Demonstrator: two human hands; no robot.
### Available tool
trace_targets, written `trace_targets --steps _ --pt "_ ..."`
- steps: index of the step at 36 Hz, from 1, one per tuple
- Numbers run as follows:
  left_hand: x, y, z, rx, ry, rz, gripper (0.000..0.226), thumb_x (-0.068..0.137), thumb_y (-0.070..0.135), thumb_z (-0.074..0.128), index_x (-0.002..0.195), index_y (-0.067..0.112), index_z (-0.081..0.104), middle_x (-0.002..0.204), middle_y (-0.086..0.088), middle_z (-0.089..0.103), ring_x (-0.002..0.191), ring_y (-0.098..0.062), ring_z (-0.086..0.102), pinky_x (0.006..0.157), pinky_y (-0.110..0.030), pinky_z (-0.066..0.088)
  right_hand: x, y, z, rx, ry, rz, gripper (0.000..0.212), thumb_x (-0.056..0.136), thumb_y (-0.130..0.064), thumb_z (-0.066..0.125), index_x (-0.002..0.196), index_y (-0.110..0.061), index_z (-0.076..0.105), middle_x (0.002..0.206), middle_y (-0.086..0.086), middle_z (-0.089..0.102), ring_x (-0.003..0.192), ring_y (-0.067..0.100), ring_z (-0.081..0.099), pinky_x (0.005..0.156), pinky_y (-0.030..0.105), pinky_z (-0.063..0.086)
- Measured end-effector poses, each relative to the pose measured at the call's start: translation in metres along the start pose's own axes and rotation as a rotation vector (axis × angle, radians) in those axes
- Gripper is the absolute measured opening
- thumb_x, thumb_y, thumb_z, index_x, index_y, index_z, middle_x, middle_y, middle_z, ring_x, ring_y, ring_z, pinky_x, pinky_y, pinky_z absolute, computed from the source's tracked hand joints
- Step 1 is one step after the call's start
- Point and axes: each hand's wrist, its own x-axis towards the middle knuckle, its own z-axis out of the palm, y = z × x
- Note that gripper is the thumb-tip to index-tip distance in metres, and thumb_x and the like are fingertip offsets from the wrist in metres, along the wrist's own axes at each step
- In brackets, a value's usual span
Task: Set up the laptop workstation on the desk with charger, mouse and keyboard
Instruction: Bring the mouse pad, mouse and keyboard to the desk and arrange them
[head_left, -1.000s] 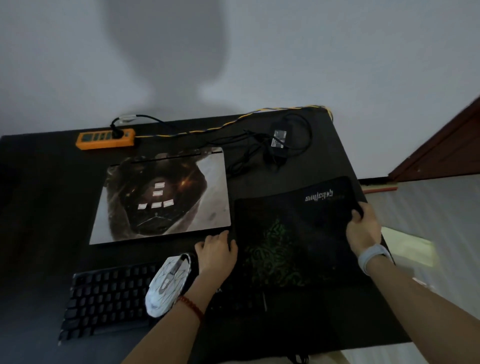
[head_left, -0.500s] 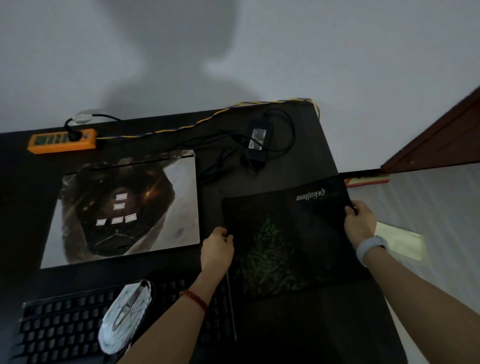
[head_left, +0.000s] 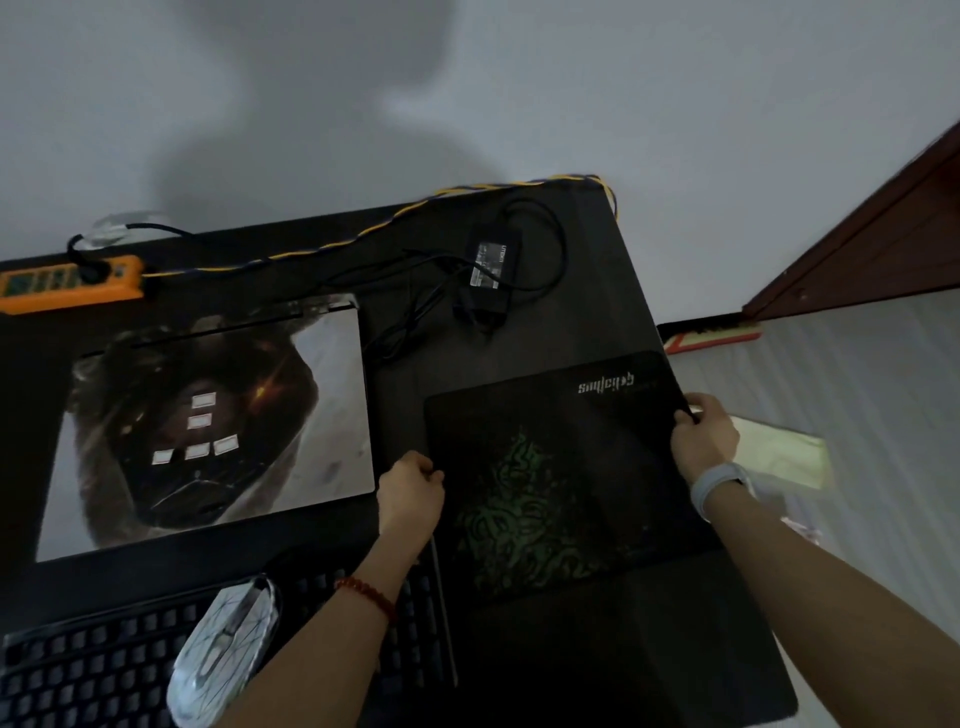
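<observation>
Dark desk (head_left: 597, 322), seen from above. Landmark: closed laptop (head_left: 208, 431). Behind its left corner, an orange power strip (head_left: 67, 283); in front, the keyboard (head_left: 98, 670) with the white mouse (head_left: 223, 654) on it. Right of the laptop, the left hand (head_left: 410, 493) and right hand (head_left: 704, 436) pinch opposite edges of the mouse pad (head_left: 561, 478). Behind the pad, the charger (head_left: 488, 267).
</observation>
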Motion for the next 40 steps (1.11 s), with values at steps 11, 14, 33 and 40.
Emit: trace_targets --steps 11,14,33,40 --pt "-0.023 -0.006 0.002 0.297 -0.145 0.033 0.013 0.085 0.026 0.057 0.093 0.018 0.064 0.098 -0.007 0.068 0.095 -0.026 0.062 0.087 -0.033 0.045 -0.014 0.035 -0.018 -0.073 -0.029 -0.024 0.025 0.088 -0.005 0.049 0.112 -0.004 0.057 0.104 0.027 0.063 0.097 0.041 0.056 0.077 0.032 0.039" --pt "-0.027 -0.007 0.002 0.436 -0.159 0.045 0.01 0.084 0.028 0.056 0.082 0.022 0.064 0.092 -0.003 0.068 0.093 -0.024 0.061 0.092 -0.036 0.036 -0.018 0.04 -0.022 -0.083 -0.052 -0.028 0.026 0.088 -0.006 0.048 0.112 -0.007 0.056 0.104 0.026 0.063 0.096 0.04 0.056 0.076 0.032 0.038" --pt "-0.043 -0.032 0.022 0.669 -0.191 0.395 0.065 0.096 0.042 0.032 0.147 0.018 -0.002 0.156 0.005 -0.014 0.144 -0.022 -0.008 0.113 -0.049 0.014 -0.069 0.051 -0.015 -0.542 -0.077 -0.055 0.054 0.096 -0.028 0.034 0.139 0.003 0.024 0.144 0.025 0.032 0.131 0.039 0.031 0.104 0.049 0.029" --pt "-0.04 -0.024 0.016 0.713 -0.265 0.375 0.069 0.094 0.042 0.036 0.147 0.019 0.0 0.157 0.004 -0.011 0.143 -0.025 -0.01 0.113 -0.056 0.003 -0.103 0.048 0.004 -0.696 -0.168 -0.083 0.062 0.095 -0.036 0.033 0.146 -0.01 0.008 0.155 0.02 0.004 0.142 0.038 0.003 0.114 0.051 0.011"
